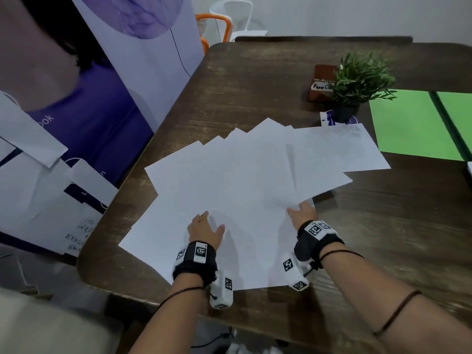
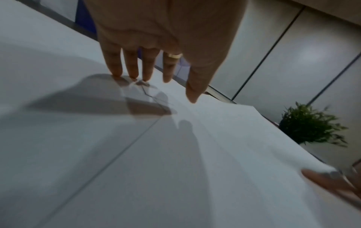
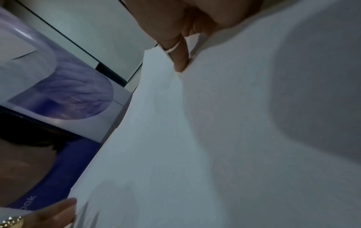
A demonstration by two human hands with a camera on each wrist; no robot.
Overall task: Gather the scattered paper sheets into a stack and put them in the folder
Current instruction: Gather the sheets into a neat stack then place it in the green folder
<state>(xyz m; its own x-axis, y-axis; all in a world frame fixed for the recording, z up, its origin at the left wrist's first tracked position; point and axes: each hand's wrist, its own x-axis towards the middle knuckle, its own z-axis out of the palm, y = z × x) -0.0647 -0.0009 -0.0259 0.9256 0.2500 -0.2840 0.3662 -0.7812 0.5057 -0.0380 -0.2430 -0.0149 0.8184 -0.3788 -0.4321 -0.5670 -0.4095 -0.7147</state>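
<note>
Several white paper sheets [image 1: 242, 180] lie fanned out and overlapping on the dark wooden table [image 1: 255, 80]. My left hand [image 1: 205, 226] rests flat on the near sheets; the left wrist view shows its fingers [image 2: 132, 67] straight, tips touching the paper [image 2: 175, 169]. My right hand [image 1: 301, 212] pinches the near right edge of the sheets and lifts it slightly. In the right wrist view a ringed finger [image 3: 179, 61] presses on the raised paper [image 3: 234, 138]. The green folder [image 1: 413, 123] lies open at the far right.
A small potted plant [image 1: 357, 83] and a brown box labelled Paper Clips [image 1: 320, 83] stand behind the sheets, left of the folder. A large purple poster [image 1: 89, 98] leans along the table's left edge. Chairs [image 1: 224, 21] stand behind the table.
</note>
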